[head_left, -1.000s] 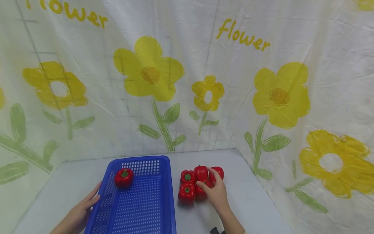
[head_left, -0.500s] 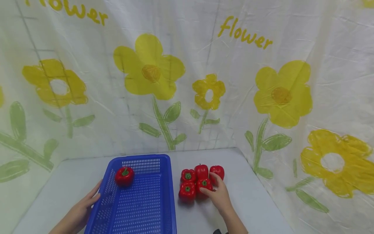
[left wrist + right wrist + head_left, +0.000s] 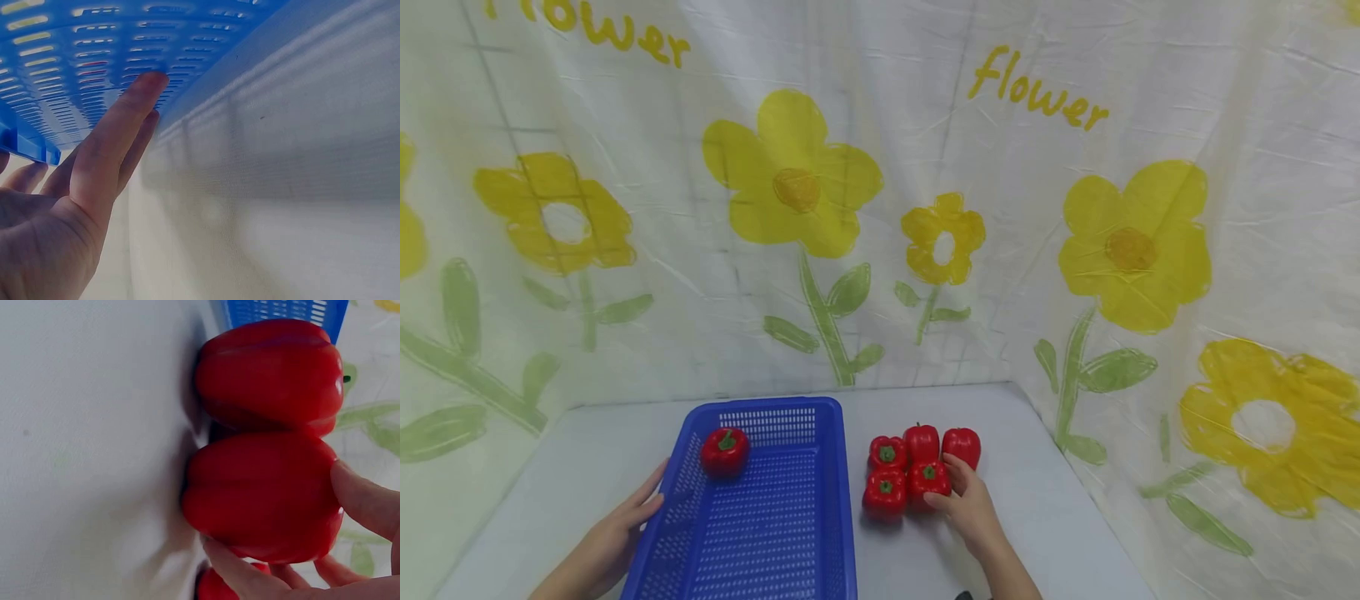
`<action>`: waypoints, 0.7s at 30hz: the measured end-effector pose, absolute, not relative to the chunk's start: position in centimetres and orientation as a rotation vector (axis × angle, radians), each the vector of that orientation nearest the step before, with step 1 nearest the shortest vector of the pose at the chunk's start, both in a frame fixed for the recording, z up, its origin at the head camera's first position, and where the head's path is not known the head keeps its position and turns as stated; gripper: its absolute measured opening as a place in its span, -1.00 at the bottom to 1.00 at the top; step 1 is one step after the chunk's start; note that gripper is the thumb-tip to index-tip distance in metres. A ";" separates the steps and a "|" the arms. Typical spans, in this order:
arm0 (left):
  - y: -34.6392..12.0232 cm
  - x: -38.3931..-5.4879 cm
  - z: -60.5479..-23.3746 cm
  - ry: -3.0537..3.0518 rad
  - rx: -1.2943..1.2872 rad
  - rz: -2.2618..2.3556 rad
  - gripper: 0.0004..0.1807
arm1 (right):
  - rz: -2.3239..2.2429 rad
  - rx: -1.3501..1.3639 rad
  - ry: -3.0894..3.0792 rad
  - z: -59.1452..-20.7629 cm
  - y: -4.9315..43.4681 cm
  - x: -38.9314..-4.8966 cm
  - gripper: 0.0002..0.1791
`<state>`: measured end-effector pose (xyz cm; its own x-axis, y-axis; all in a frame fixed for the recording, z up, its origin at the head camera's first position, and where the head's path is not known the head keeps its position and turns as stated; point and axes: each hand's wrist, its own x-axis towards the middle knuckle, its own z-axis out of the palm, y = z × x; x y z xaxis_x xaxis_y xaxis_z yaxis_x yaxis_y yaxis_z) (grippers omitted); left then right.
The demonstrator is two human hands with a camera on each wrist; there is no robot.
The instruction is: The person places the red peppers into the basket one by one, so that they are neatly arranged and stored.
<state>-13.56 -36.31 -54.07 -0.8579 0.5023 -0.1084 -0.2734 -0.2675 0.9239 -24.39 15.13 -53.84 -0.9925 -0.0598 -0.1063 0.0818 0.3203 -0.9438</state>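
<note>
My left hand [image 3: 613, 537] lies against the outer left side of a blue plastic basket [image 3: 847, 500], its fingers mostly straight. In the left wrist view, fingertips touch the slotted wall [image 3: 94, 75]. A red bell pepper [image 3: 727, 452] sits inside the basket, toward the far left. To the basket's right, several red bell peppers stand close together on the table. My right hand [image 3: 976, 515] holds the near right bell pepper [image 3: 269, 494] of this cluster, thumb on one side and fingers on the other. The held pepper still stands in the cluster, touching its neighbour [image 3: 269, 378].
Around the held pepper stand the near left pepper [image 3: 884, 493], the far left pepper [image 3: 887, 452], the far middle pepper [image 3: 921, 442] and the far right pepper [image 3: 962, 447]. Behind the white table [image 3: 1045, 533] hangs a curtain [image 3: 1000, 333] printed with yellow flowers.
My right hand has come down and nearer from above the cluster, closing round the near right pepper. My left hand stays at the basket. The view has shifted slightly.
</note>
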 end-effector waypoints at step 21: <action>-36.3 -13.4 -53.9 1.499 0.310 2.156 -0.39 | -1.745 0.094 2.488 -53.4 16.2 -24.2 -0.09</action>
